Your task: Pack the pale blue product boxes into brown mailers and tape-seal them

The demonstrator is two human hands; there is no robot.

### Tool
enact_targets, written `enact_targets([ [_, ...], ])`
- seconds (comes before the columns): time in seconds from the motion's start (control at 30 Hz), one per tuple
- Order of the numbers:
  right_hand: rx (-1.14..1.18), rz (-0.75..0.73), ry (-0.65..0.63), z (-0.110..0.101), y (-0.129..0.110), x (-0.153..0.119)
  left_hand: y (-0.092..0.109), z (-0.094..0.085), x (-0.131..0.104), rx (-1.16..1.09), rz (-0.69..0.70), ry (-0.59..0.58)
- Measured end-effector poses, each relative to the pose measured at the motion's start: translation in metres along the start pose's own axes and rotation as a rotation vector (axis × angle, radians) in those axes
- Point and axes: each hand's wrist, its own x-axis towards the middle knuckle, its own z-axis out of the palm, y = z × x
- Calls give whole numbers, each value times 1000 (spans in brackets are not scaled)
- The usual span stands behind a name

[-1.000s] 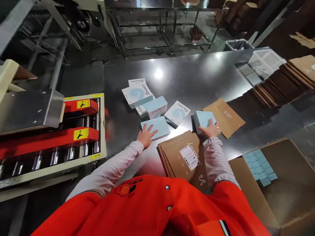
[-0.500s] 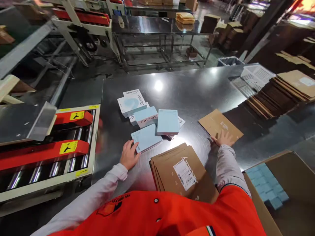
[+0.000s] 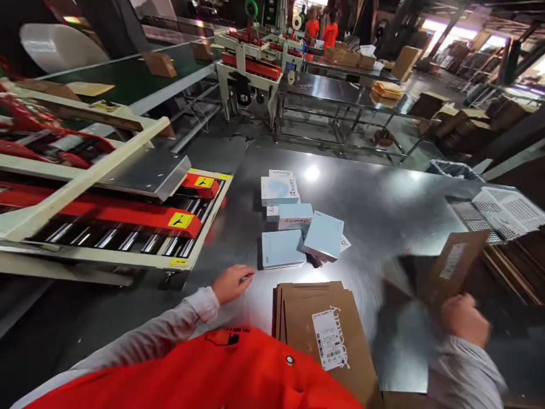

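My right hand [image 3: 465, 319], a little blurred, grips the lower edge of a flat brown cardboard mailer [image 3: 455, 261] with a white label, raised and tilted over the right of the table. My left hand [image 3: 232, 283] hovers at the near left with curled fingers; a small dark thing shows at its fingertips, too small to name. Just beyond it lies a pale blue box [image 3: 283, 249], apart from the hand. Another blue box [image 3: 324, 235] leans beside it, and several blue and white boxes [image 3: 279, 189] lie behind. A stack of labelled cardboard mailers [image 3: 298, 324] sits against my body.
A roller conveyor [image 3: 149, 241] with red guides borders the table [image 3: 374, 216] on the left. White perforated baskets [image 3: 506, 211] and stacked cardboard stand at the right edge. Farther back are a steel table [image 3: 336, 91], machines and two people in orange [image 3: 330, 35].
The view has swung left and up. My right hand has lifted the mailer off the table and moved it right. My left hand has come off the blue box and curled.
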Motion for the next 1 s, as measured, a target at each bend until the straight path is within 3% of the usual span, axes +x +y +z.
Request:
enact_targets([
  [0.1, 20, -35, 313, -68, -25, -49, 35, -37, 6, -55, 100, 223],
  [0.17, 41, -158, 388, -99, -65, -102, 63, -67, 9, -126, 162, 414],
  [0.2, 55, -248, 355, -107, -90, -131, 76, -81, 9, -168, 185, 497],
  [0.23, 82, -355, 283, -111, -118, -159, 85, -94, 10, -215, 198, 554],
  [0.3, 162, -622, 4, -104, -176, -214, 90, -112, 14, -324, 174, 578],
  [0.37, 234, -861, -318, -84, -229, -261, 74, -115, 17, -471, 31, 512],
  [0.43, 297, -981, -537, -59, -268, -298, 43, -106, 14, -670, -198, 401],
  [0.53, 583, -902, -843, -22, -299, -335, -5, -83, -4, -944, -431, 261],
  [0.6, 839, -745, -1106, -3, -305, -349, -26, -73, -19, -1036, -461, 264],
  [0.67, 1006, -627, -1231, 13, -306, -356, -37, -72, -30, -1075, -447, 269],
  [0.73, 1082, -613, -1143, 23, -305, -357, -43, -79, -32, -1067, -417, 203],
  [0.83, 1064, -718, -757, 25, -303, -345, -46, -93, -22, -946, -339, 50],
  [0.9, 956, -888, -516, 15, -303, -331, -44, -103, -12, -816, -244, -34],
  [0.93, 870, -1013, -457, 8, -304, -324, -42, -108, -8, -732, -201, -65],
  [1.0, 671, -1289, -472, -11, -306, -318, -36, -119, -3, -496, -167, -65],
])
